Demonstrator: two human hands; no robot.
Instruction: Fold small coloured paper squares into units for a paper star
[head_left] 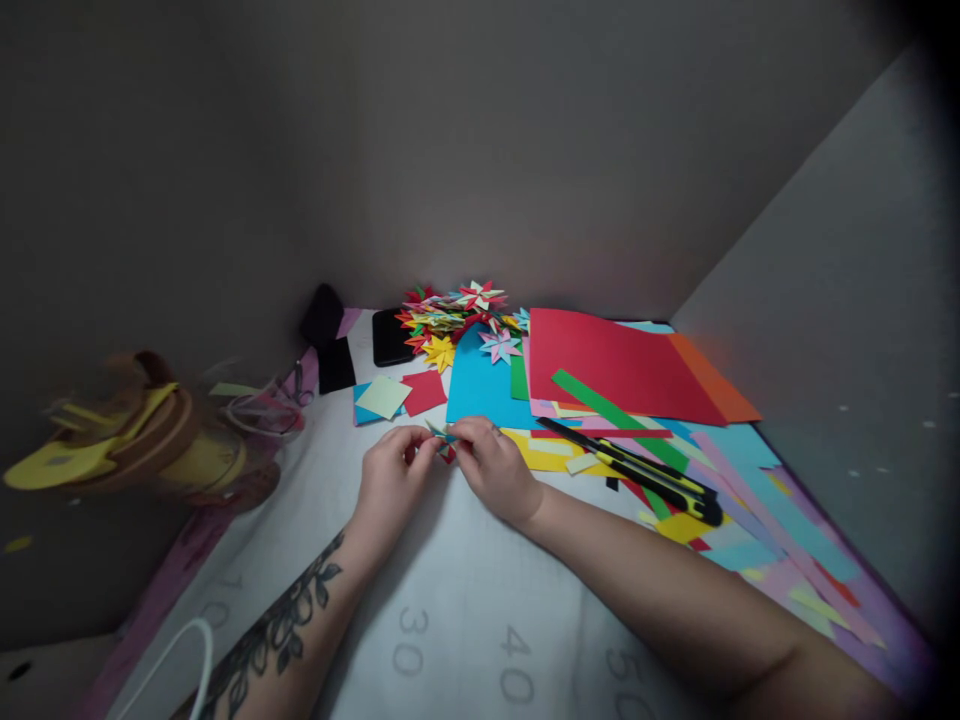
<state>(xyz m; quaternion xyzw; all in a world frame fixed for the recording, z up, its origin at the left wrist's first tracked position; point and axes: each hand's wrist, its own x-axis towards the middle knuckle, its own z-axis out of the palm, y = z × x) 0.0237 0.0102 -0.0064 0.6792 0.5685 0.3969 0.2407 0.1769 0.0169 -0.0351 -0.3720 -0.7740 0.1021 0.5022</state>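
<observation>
Near the middle of the table, my left hand [397, 470] and my right hand [495, 470] meet, both pinching a small folded paper piece [441, 432]. Blue, pale and red paper shows between the fingertips; the rest of it is hidden by them. Just beyond my left hand lie small paper squares, a pale green one [385, 397] on blue and a red one [424, 392]. A blue sheet [480, 385] lies right behind my right hand. Folded paper stars in many colours are heaped at the back, among them a yellow star [440, 352] and a pink-and-blue star [500, 346].
A yellow-and-black utility knife [660, 480] lies on paper strips to the right. Behind it are large red sheets [615, 365]. A black phone [392, 337] sits at the back. On the left stand a blurred brown and yellow container [202, 455] and a clear bowl [259, 412].
</observation>
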